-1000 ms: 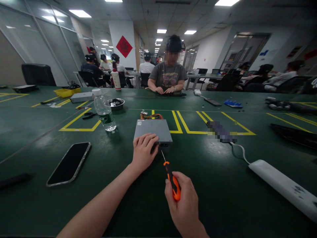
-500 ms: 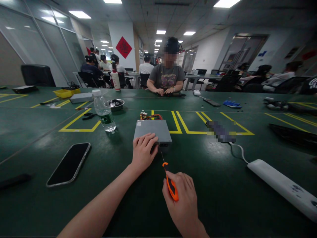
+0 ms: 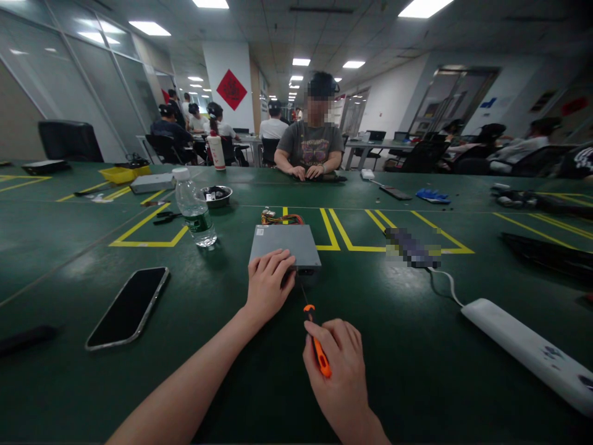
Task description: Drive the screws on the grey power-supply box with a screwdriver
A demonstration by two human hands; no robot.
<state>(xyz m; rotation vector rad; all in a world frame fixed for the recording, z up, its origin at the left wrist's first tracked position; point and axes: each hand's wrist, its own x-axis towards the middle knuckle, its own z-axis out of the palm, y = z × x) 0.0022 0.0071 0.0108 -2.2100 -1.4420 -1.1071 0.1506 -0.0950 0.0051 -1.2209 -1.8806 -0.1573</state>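
Note:
A grey metal computer power supply (image 3: pixel 282 240) lies flat on the green table, with a bundle of coloured cables (image 3: pixel 290 219) at its far side. My left hand (image 3: pixel 271 281) grips its near left part, fingers on the top face and thumb against the near side. In my right hand (image 3: pixel 337 364) is an orange and black screwdriver (image 3: pixel 320 357), the handle between thumb and fingers. Its thin shaft points up towards the near face of the power supply, just below the socket. I cannot tell whether the tip touches the metal.
On the left are a smartphone (image 3: pixel 130 307), a water bottle (image 3: pixel 197 216) and a metal bowl (image 3: pixel 218 196). A white power strip (image 3: pixel 523 349) lies on the right, its cable running towards a blurred phone-like object (image 3: pixel 412 247). Across the table sits a person (image 3: pixel 310 145).
The screwdriver has shifted slightly, its tip drawn a little back from the power supply's near face and its handle rolled in my right hand. My left hand has stayed in place.

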